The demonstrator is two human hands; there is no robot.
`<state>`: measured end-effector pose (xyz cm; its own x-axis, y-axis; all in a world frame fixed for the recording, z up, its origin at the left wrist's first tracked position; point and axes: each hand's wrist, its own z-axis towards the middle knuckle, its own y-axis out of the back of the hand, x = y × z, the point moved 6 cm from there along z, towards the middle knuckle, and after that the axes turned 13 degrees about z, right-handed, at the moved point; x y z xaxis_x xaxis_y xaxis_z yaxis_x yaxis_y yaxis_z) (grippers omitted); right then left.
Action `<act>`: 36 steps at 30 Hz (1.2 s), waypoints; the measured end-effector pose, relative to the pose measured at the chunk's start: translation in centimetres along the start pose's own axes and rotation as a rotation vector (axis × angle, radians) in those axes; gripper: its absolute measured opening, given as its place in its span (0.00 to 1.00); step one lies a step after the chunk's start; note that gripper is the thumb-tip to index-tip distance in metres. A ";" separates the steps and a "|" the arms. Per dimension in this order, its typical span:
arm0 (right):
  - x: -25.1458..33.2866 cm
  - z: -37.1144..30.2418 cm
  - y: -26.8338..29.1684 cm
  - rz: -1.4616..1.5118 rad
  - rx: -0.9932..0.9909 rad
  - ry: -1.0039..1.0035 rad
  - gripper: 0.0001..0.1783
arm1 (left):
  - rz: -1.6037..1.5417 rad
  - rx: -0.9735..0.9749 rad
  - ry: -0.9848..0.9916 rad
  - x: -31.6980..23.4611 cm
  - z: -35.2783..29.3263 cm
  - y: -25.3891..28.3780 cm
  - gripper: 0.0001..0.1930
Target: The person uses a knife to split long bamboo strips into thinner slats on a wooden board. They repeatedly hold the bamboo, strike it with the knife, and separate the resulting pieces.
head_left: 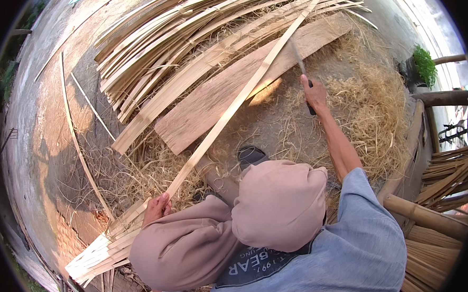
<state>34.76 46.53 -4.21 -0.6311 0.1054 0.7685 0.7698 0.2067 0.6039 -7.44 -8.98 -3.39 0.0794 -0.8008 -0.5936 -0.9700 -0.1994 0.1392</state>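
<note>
My left hand (157, 208) is closed round the near end of a long, pale bamboo strip (237, 101), just beyond my left knee. The strip runs slantwise away to the upper right, across a wide wooden plank (211, 107) and a heap of split strips. My right hand (314, 93), with the arm stretched forward, grips the dark handle of a knife (297, 55). Its narrow blade points away from me, beside the strip and over the plank's right part. I cannot tell whether the blade touches the strip.
A large pile of bamboo strips (171, 54) lies beyond the plank. Curly shavings (371, 94) cover the ground at right and left. More strips (107, 248) lie by my left hand. Bamboo poles (425, 218) and stacked slats (433, 252) stand at the right.
</note>
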 end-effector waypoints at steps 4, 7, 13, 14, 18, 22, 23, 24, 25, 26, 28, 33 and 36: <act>1.3 2.4 1.3 -0.055 -0.116 0.208 0.40 | 0.175 0.045 -0.039 5.0 -2.1 1.9 0.26; 2.9 -2.8 -3.1 -0.083 0.025 0.218 0.39 | 0.497 -0.157 -0.070 -2.7 -0.3 1.0 0.29; 2.3 -10.5 -8.7 0.370 0.100 -0.030 0.35 | 1.004 -0.581 -0.409 -15.1 3.0 -7.4 0.31; 3.2 -11.7 -9.2 0.340 0.152 -0.021 0.35 | 0.899 -0.638 -0.516 -15.3 4.2 -8.3 0.31; 4.2 -16.1 -10.5 0.080 0.347 0.354 0.31 | 0.919 -0.579 -0.373 -15.3 5.3 -10.5 0.25; 4.3 -15.7 -9.1 -0.108 0.417 0.582 0.30 | 0.870 -0.616 -0.521 -12.0 4.5 -9.2 0.20; 4.0 -13.7 -8.2 -0.138 0.423 0.489 0.30 | 0.872 -0.617 -0.533 -10.9 3.5 -8.6 0.19; 4.5 -10.8 -6.4 -0.074 0.331 0.343 0.30 | 0.872 -0.623 -0.558 -11.0 3.0 -8.3 0.19; 4.6 -8.9 -5.0 -0.011 0.239 0.198 0.30 | 0.867 -0.625 -0.529 -11.3 2.8 -8.2 0.19; 5.3 -9.7 -6.2 -0.034 0.303 0.277 0.30 | 0.862 -0.627 -0.501 -11.8 2.6 -8.1 0.19; 6.1 -11.9 -8.8 -0.082 0.411 0.432 0.31 | 0.887 -0.625 -0.468 -12.5 2.6 -7.7 0.20; 3.4 -5.7 -4.7 -0.171 0.230 0.338 0.36 | 1.101 -0.579 -0.270 -1.5 -3.0 -0.6 0.22; 0.3 3.2 4.2 0.000 -0.135 0.085 0.39 | 1.099 -0.552 -0.125 5.2 -7.9 4.8 0.22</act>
<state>37.46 50.51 -2.11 -0.6249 0.0218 0.7804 0.7795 0.0735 0.6221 -9.85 -18.59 0.48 -0.7679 -0.6403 -0.0175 -0.2786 0.3093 0.9092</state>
